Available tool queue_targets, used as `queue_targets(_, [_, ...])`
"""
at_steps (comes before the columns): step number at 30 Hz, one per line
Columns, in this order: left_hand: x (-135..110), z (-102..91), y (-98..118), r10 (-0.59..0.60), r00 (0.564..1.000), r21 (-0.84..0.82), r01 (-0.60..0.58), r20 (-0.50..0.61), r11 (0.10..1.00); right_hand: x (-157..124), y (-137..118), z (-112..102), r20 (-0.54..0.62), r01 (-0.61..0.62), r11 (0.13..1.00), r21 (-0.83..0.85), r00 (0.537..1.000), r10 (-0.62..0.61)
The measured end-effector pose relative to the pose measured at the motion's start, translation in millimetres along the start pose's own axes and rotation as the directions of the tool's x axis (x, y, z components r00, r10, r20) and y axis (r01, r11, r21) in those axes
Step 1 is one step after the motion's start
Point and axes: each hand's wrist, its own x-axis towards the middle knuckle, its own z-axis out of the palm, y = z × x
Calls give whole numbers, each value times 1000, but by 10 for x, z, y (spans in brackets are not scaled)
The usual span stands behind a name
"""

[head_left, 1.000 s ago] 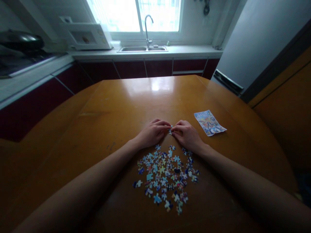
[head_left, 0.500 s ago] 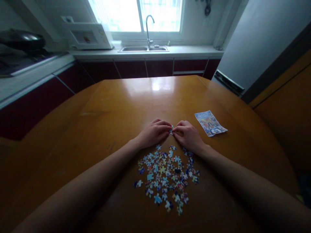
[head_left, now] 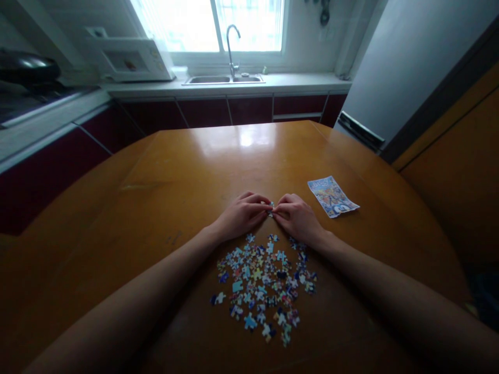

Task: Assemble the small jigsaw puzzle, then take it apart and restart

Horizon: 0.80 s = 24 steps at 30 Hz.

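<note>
My left hand (head_left: 245, 213) and my right hand (head_left: 295, 214) meet fingertip to fingertip just beyond a heap of jigsaw pieces. Between them are small puzzle pieces (head_left: 271, 210), pale with blue, largely covered by the fingers. Both hands are closed in a pinch at these pieces; whether they are joined cannot be made out. Nearer to me, many loose jigsaw pieces (head_left: 257, 274) in blue, white, yellow and dark tones lie spread between my forearms. A few of them sit close under my right wrist.
A crumpled printed picture sheet (head_left: 332, 196) lies right of my right hand on the brown wooden table (head_left: 187, 166). Across the room are a sink (head_left: 210, 80) with a tap (head_left: 230, 49), a white microwave (head_left: 130, 59), and a fridge (head_left: 393, 67) at right.
The whole view has shifted slightly, so everything appears a little further left. My hands stay pinched together at the same spot over the small pieces, with barely any finger movement.
</note>
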Motion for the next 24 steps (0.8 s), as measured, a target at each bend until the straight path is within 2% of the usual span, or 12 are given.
queue_targets(9, [3,-29,9,-5,1000,-37,5,3,999,8,-12,11,-17,-57,998,35,998,58])
queue_targets(20, [-9,-16,-21,7,1000,-9,-7,11,1000,27,20,9,-53,-94,988,121,993,101])
queue_targets(24, [-3,-21,-8,13,1000,1,-13,8,1000,26,24,8,-72,-94,990,101,992,101])
